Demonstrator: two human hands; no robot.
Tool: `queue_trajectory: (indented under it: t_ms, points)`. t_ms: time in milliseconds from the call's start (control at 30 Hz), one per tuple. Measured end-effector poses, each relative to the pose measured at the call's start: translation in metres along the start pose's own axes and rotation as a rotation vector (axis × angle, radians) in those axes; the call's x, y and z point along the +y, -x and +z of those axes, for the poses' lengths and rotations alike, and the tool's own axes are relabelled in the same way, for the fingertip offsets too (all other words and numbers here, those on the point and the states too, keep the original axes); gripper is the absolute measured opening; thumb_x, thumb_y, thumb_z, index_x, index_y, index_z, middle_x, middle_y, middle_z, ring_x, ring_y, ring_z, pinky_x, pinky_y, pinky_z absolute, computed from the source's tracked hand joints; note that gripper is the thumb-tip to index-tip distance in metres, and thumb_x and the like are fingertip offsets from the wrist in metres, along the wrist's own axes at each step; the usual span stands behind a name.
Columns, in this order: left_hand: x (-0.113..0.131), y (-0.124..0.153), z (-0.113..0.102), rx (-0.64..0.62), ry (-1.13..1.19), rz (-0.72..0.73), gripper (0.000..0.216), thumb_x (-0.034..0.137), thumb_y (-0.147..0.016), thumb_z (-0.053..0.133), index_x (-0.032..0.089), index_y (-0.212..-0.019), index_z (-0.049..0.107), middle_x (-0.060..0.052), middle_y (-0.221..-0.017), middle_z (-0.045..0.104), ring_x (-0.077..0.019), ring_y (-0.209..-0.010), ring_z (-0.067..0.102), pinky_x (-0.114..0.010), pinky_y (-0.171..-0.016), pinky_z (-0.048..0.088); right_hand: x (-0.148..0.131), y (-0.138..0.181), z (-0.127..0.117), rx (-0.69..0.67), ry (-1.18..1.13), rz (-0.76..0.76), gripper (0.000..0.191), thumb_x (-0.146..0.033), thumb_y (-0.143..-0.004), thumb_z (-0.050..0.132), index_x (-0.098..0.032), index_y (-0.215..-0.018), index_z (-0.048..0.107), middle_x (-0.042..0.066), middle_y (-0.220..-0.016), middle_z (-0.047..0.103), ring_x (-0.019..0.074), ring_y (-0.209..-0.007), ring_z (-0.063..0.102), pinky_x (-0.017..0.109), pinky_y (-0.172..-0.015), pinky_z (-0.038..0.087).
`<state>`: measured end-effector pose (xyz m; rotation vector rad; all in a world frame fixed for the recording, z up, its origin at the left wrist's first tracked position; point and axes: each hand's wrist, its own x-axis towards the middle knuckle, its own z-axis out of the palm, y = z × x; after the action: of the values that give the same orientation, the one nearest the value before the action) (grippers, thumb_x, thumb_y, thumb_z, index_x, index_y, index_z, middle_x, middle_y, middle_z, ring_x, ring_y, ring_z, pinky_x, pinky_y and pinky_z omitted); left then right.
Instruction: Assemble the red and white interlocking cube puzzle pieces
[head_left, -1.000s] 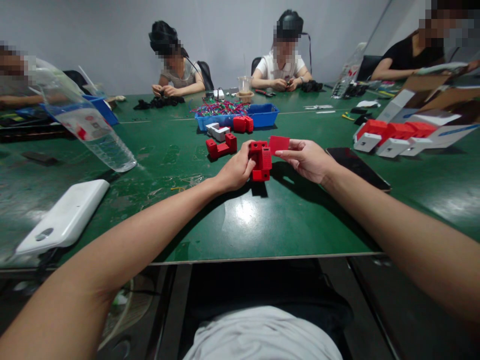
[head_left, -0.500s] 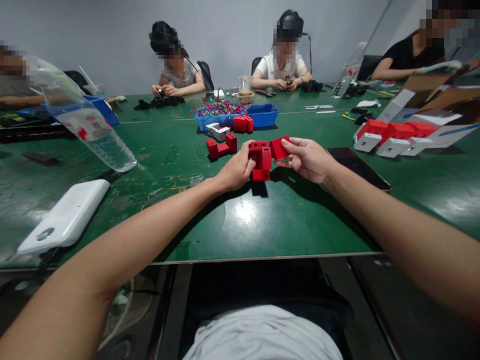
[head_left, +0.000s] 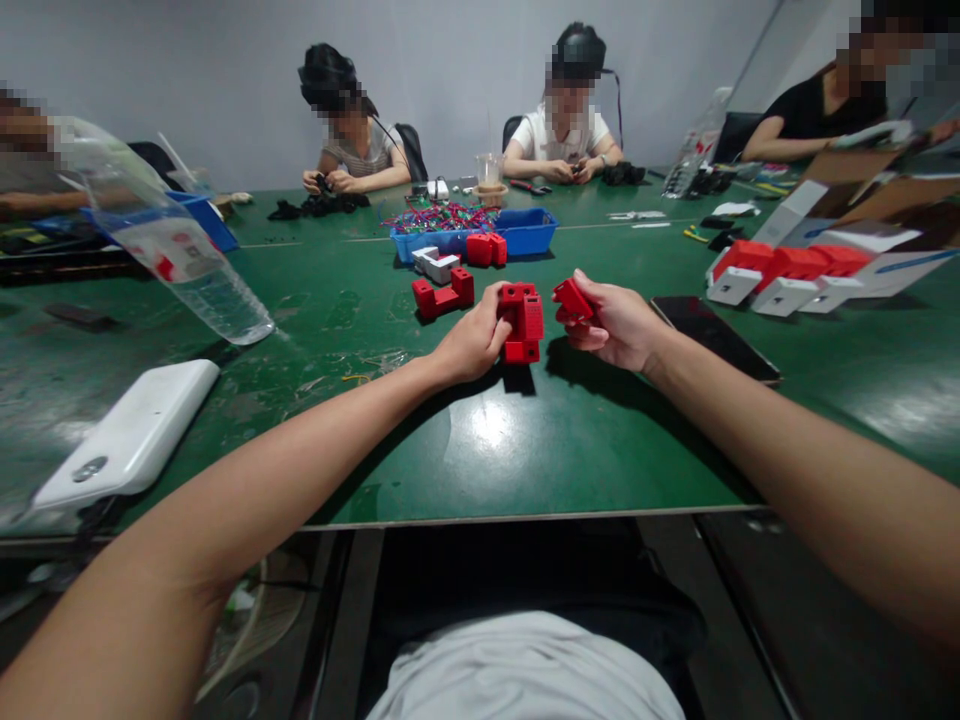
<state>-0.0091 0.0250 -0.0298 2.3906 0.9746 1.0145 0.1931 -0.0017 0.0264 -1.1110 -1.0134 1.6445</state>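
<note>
My left hand (head_left: pixel 472 337) is closed around a red plastic housing (head_left: pixel 523 325), a blocky part with holes and an open middle, held just over the green table. Pinched in my right hand (head_left: pixel 619 322) is a smaller red plastic cover (head_left: pixel 574 301), tilted and apart from the housing by a small gap. Left of and beyond my left hand lies a red U-shaped bracket (head_left: pixel 444 295). Behind that bracket sit a white bracket (head_left: pixel 436 263) and another red block (head_left: pixel 487 249), close to the blue tray.
A blue tray (head_left: pixel 536 232) of coloured wires stands ahead. On the left are a tilted plastic bottle (head_left: pixel 187 255) and a white power bank (head_left: pixel 131 430). To the right lie a dark phone (head_left: pixel 716 338), red-and-white units (head_left: pixel 795 275) and an opened carton (head_left: pixel 907 255). Co-workers sit around the table.
My right hand has turned the red cover and drawn it slightly away from the housing, widening the gap. My left hand and the housing stay in place.
</note>
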Motion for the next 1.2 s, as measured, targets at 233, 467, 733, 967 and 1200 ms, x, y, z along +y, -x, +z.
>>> queue_trajectory:
  t_ms: [233,467,733,967,1200]
  points:
    - [0.000,0.000,0.000,0.002,-0.004,0.000,0.048,0.024,-0.092,0.038,0.009,-0.138,0.032,-0.022,-0.133,0.057,-0.0300,-0.117,0.062,-0.052,-0.105,0.047,0.002,-0.005,-0.007,-0.051,0.003,-0.015,0.045,-0.056,-0.098,0.048,-0.018,-0.075,0.054,-0.004,-0.047,0.045,0.0034,-0.031,0.025,0.017,-0.031,0.019]
    - [0.000,0.000,0.000,-0.001,-0.002,-0.003,0.049,0.026,-0.092,0.039,0.009,-0.138,0.032,-0.023,-0.135,0.056,-0.0312,-0.118,0.062,-0.054,-0.105,0.046,0.006,-0.009,-0.012,-0.081,0.022,-0.061,0.049,-0.065,-0.087,0.061,-0.020,-0.072,0.051,-0.003,-0.052,0.051,0.0048,-0.033,0.033,0.018,-0.031,0.026]
    - [-0.002,0.000,0.001,0.002,-0.009,0.018,0.050,0.024,-0.092,0.040,0.009,-0.138,0.032,-0.023,-0.137,0.054,-0.0302,-0.120,0.061,-0.052,-0.106,0.046,0.015,-0.010,-0.013,-0.055,0.053,-0.213,0.040,-0.008,-0.060,0.086,-0.018,-0.087,0.059,-0.003,-0.076,0.069,0.0097,-0.063,0.068,0.016,-0.051,0.051]
    - [0.000,0.001,0.000,0.002,0.002,0.007,0.048,0.025,-0.093,0.039,0.011,-0.138,0.032,-0.022,-0.135,0.056,-0.0297,-0.118,0.062,-0.051,-0.105,0.047,0.014,-0.012,-0.016,-0.069,0.120,-0.217,0.036,0.005,-0.056,0.069,-0.017,-0.083,0.060,-0.002,-0.077,0.070,0.0093,-0.060,0.067,0.016,-0.049,0.047]
    - [-0.001,0.000,0.000,0.006,0.019,0.014,0.050,0.025,-0.091,0.041,0.012,-0.139,0.033,-0.022,-0.137,0.055,-0.0303,-0.119,0.061,-0.054,-0.105,0.046,0.014,-0.010,-0.015,-0.064,0.163,-0.242,0.031,0.001,-0.054,0.073,-0.018,-0.078,0.066,-0.002,-0.071,0.070,0.0100,-0.059,0.066,0.017,-0.049,0.047]
